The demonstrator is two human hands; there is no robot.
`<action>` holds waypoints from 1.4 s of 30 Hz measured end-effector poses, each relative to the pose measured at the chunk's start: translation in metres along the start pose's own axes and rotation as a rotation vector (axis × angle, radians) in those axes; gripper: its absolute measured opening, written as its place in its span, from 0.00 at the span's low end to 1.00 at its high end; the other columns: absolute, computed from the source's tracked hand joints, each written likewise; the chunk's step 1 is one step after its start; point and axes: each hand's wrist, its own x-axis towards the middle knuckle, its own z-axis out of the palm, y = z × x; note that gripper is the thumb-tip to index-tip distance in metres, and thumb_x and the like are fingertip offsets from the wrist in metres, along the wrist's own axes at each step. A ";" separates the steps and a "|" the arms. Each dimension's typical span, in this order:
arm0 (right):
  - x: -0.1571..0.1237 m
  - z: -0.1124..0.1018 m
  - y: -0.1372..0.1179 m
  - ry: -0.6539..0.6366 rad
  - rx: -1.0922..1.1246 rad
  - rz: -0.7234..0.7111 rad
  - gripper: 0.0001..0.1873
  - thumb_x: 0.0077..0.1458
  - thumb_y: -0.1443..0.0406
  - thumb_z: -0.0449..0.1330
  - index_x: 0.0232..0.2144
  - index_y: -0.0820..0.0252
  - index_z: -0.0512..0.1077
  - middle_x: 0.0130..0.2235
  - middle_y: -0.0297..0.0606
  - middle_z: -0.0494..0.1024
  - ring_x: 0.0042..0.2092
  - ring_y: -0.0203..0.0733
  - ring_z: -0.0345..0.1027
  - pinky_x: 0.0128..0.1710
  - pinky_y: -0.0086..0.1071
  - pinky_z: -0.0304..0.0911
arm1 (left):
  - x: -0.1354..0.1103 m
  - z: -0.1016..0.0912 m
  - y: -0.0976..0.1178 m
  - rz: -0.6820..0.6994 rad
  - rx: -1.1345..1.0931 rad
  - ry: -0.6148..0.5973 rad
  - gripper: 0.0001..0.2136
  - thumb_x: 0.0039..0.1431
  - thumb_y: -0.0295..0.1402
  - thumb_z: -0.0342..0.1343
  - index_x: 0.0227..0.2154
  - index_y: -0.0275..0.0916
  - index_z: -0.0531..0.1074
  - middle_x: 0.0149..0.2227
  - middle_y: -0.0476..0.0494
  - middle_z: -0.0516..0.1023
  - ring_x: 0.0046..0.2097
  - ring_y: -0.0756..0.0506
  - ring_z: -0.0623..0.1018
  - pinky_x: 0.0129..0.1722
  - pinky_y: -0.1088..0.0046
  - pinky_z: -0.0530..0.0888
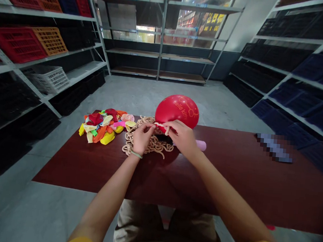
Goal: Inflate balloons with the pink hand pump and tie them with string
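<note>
At left on the table (231,168) lie limp balloons (103,125), then heaped cord (154,146); the left hand (143,137) pinches a pale strand (161,125) near the red balloon (177,109), and the right hand (183,138) pinches it too; a loosened pinch could let it slip.

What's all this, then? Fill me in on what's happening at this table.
The person's left hand and right hand are at a short pale cord, pinched in the fingers close against an inflated red balloon. Whether it is tied can't be made out. A heap of tan cord lies on the dark red table, with a pile of flat balloons left of it.
</note>
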 end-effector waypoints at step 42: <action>-0.027 0.037 0.034 0.198 0.114 0.326 0.10 0.64 0.58 0.46 0.42 0.54 0.61 0.39 0.38 0.75 0.34 0.42 0.70 0.33 0.34 0.60 | -0.008 0.004 0.002 0.000 0.045 -0.050 0.09 0.60 0.40 0.56 0.37 0.39 0.71 0.29 0.47 0.78 0.27 0.50 0.76 0.28 0.74 0.72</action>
